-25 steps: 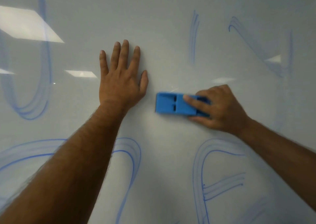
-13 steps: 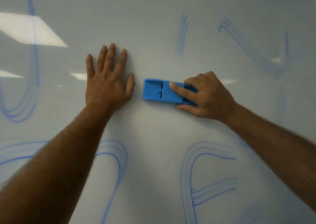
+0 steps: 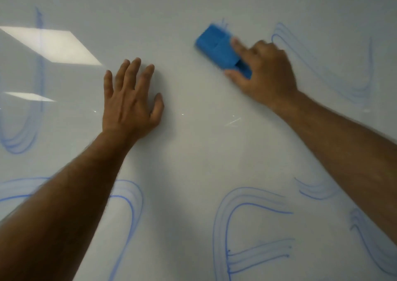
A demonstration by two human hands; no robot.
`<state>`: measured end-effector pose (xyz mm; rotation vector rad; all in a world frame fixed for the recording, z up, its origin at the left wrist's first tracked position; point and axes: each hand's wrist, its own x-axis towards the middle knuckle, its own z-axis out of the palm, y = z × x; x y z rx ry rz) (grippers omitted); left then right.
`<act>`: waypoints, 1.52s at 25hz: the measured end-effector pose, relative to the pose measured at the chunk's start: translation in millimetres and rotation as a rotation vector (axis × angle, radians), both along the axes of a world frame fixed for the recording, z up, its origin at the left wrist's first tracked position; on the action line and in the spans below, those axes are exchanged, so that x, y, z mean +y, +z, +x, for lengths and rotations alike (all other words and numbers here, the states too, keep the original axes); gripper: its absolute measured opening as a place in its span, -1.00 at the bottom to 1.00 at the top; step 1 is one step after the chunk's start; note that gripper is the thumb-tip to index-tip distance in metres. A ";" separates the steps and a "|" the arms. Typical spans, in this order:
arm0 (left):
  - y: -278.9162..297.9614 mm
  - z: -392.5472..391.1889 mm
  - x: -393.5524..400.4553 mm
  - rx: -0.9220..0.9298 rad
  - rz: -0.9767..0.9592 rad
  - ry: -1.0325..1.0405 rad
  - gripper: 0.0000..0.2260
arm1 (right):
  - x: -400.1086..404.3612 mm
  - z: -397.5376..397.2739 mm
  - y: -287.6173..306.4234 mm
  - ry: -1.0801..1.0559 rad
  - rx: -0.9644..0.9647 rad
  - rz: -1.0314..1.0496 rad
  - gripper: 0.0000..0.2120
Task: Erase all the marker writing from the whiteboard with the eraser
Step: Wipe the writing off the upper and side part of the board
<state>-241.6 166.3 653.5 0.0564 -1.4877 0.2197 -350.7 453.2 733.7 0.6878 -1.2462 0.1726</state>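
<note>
A white whiteboard (image 3: 193,151) fills the view, with smeared blue marker strokes on it. My right hand (image 3: 264,74) grips a blue eraser (image 3: 217,46) and holds it against the board at the upper middle, tilted, over what is left of a short vertical stroke (image 3: 223,23). My left hand (image 3: 131,100) rests flat on the board with its fingers spread, left of the eraser and apart from it. Blue strokes remain at the left (image 3: 39,76), the upper right (image 3: 326,66), the lower left (image 3: 131,203) and the lower right (image 3: 236,227).
Reflections of ceiling lights (image 3: 53,44) shine on the board's left side. More faint blue strokes (image 3: 315,190) lie under my right forearm and at the right edge (image 3: 365,237).
My right hand has swept the eraser up and to the right, onto the short vertical stroke, and tilted it. My left hand has stayed flat on the board.
</note>
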 end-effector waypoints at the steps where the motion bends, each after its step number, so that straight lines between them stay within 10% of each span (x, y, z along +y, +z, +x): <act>1: 1.8 -1.5 4.7 -0.002 0.004 -0.012 -0.40 | -6.6 -2.1 -6.9 -0.010 0.136 0.204 -0.41; 4: 4.5 -7.9 19.2 0.012 0.034 -0.069 -0.35 | -3.7 -10.4 2.4 -0.057 0.300 0.450 -0.46; 12: 0.2 -17.7 28.7 -0.009 0.088 -0.007 -0.37 | 18.4 3.7 40.7 -0.085 -0.259 -0.340 -0.34; 19: 1.3 -13.5 29.1 -0.059 0.095 0.026 -0.36 | -26.2 7.3 29.0 -0.116 0.149 0.268 -0.39; 27: 0.5 -16.9 28.3 -0.012 0.086 0.018 -0.38 | 34.3 6.2 53.9 -0.113 -0.354 -0.407 -0.35; 38: 0.2 -15.7 29.7 -0.044 0.089 0.019 -0.38 | -28.6 -2.0 15.3 -0.078 0.277 0.204 -0.43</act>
